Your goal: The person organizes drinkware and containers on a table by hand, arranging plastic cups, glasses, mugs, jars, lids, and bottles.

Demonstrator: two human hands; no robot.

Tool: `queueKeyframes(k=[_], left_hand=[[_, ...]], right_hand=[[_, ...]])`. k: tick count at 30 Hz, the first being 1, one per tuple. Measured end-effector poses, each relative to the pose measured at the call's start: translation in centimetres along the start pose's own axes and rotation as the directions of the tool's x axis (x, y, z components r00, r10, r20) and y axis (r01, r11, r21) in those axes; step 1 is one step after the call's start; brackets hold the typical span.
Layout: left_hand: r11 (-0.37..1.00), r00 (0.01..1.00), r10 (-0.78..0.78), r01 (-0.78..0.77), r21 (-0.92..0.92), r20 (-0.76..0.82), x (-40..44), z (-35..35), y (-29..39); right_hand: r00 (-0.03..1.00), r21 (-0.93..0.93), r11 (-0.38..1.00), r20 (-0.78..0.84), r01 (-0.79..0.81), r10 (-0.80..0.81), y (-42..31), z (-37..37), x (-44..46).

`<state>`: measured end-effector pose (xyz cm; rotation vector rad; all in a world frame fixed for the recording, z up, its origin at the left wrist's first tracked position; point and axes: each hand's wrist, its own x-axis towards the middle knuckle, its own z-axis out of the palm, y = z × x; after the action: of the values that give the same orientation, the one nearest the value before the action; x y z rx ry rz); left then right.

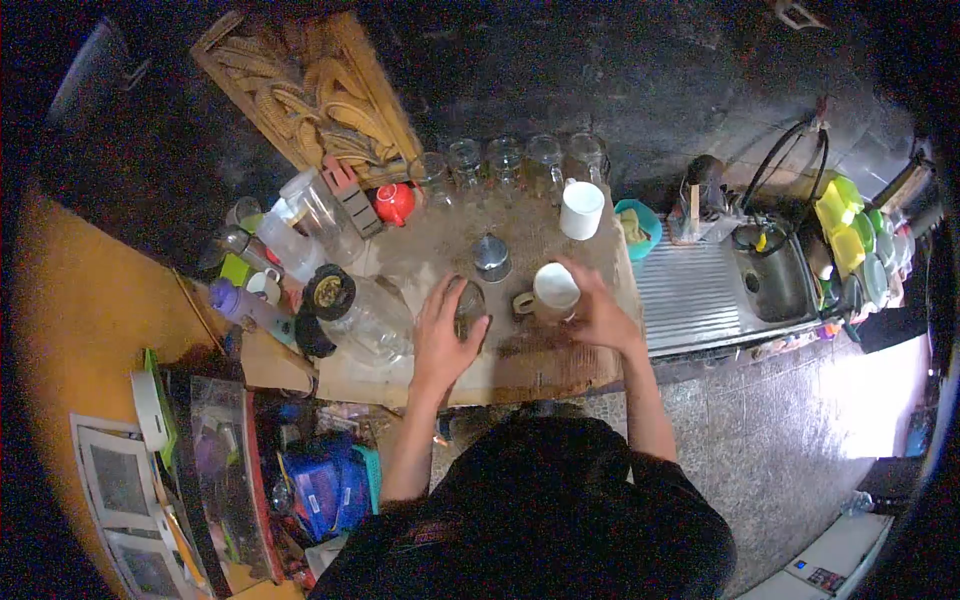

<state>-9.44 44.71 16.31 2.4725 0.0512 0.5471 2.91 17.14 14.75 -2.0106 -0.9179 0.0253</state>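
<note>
On the wooden table, my left hand (447, 332) is curved around a clear glass (469, 305), thumb and fingers on its sides. My right hand (600, 310) wraps the right side of a white mug (555, 287), whose handle points left. Between and above my hands stands a small metal-topped glass jar (491, 257). A second white mug (581, 210) is farther back on the right. Clear glass mugs (506, 162) line the back edge.
Left of my hands lie a large clear jug (375, 325), a purple bottle (240, 302) and a red cup (394, 203). To the right are a teal bowl (638, 229) and a steel sink (778, 285) with a ribbed drainboard (690, 293).
</note>
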Motion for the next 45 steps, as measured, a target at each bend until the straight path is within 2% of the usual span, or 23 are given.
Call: queueKeyframes(k=[1, 5, 7, 8, 10, 11, 15, 18, 21, 24, 28, 30, 37, 40, 42, 43, 45], left_hand=[[1.0, 1.0, 0.0, 0.0, 0.001, -0.002, -0.1, 0.0, -0.1], [1.0, 1.0, 0.004, -0.003, 0.03, -0.026, 0.0, 0.3, -0.5], [0.999, 1.0, -0.008, 0.009, 0.042, -0.023, 0.1, 0.1, -0.6], [0.999, 1.0, -0.008, 0.009, 0.032, -0.025, 0.1, -0.1, -0.4], [1.0, 1.0, -0.005, 0.005, 0.022, -0.024, 0.1, -0.1, -0.5], [1.0, 1.0, -0.015, 0.016, 0.023, -0.021, 0.1, 0.1, -0.7], [0.999, 1.0, -0.008, 0.009, 0.046, -0.026, 0.1, -0.1, -0.5], [1.0, 0.999, 0.0, 0.001, 0.014, -0.038, 0.0, 0.2, -1.0], [1.0, 0.999, -0.001, 0.002, 0.013, -0.045, 0.0, 0.0, -0.6], [1.0, 0.997, 0.01, -0.009, 0.021, -0.071, -0.1, 0.2, -0.6], [1.0, 0.998, 0.019, -0.018, 0.019, -0.055, 0.2, -0.2, -0.7], [1.0, 0.999, 0.014, -0.013, 0.008, -0.04, 0.2, -0.1, -0.8], [1.0, 0.999, 0.008, -0.008, 0.021, -0.032, 0.3, -0.1, -0.9], [1.0, 0.999, -0.012, 0.012, 0.01, -0.04, 0.1, -0.1, -0.7], [1.0, 0.999, -0.007, 0.006, -0.027, -0.054, 0.3, -0.1, -0.6], [1.0, 0.999, -0.012, 0.011, -0.026, -0.05, 0.1, 0.0, -0.6], [0.999, 0.998, -0.029, 0.026, -0.048, -0.05, 0.2, 0.0, -0.4]], right_hand=[[0.997, 0.005, 1.0, 0.074, -0.002, 0.002, -0.1, -0.5, 0.2], [0.995, 0.099, 0.994, 0.089, -0.045, 0.036, 0.4, -1.2, 1.4], [0.989, 0.041, 0.991, -0.067, -0.127, 0.13, 1.6, -0.7, 2.4], [0.99, 0.041, 0.991, -0.068, -0.124, 0.127, 2.1, -0.1, 3.2], [0.883, -0.067, 0.979, -0.447, -0.192, 0.143, 1.6, 1.4, 5.5], [0.851, -0.156, 0.969, -0.519, -0.19, 0.083, 1.1, 2.0, 6.6], [0.801, -0.212, 0.949, -0.595, -0.235, 0.066, -0.3, 4.9, 9.8], [0.797, -0.19, 0.938, -0.591, -0.29, 0.127, 0.4, 6.3, 11.7], [0.764, -0.211, 0.933, -0.638, -0.291, 0.094, 1.5, 7.2, 13.0], [0.776, -0.256, 0.921, -0.627, -0.294, 0.073, 1.7, 8.0, 13.4], [0.739, -0.227, 0.93, -0.67, -0.289, 0.067, 1.9, 8.6, 13.9], [0.732, -0.174, 0.923, -0.666, -0.344, 0.147, 1.7, 8.8, 13.8], [0.727, -0.099, 0.93, -0.655, -0.354, 0.207, -0.9, 7.3, 12.7], [0.779, -0.14, 0.951, -0.612, -0.275, 0.136, -0.8, 7.7, 11.2], [0.875, -0.246, 0.969, -0.468, 0.001, -0.12, -0.8, 8.4, 10.2], [0.914, -0.224, 0.974, -0.388, 0.035, -0.122, -1.7, 8.3, 9.6], [0.919, -0.219, 0.975, -0.373, 0.045, -0.126, -1.6, 9.7, 9.4]])
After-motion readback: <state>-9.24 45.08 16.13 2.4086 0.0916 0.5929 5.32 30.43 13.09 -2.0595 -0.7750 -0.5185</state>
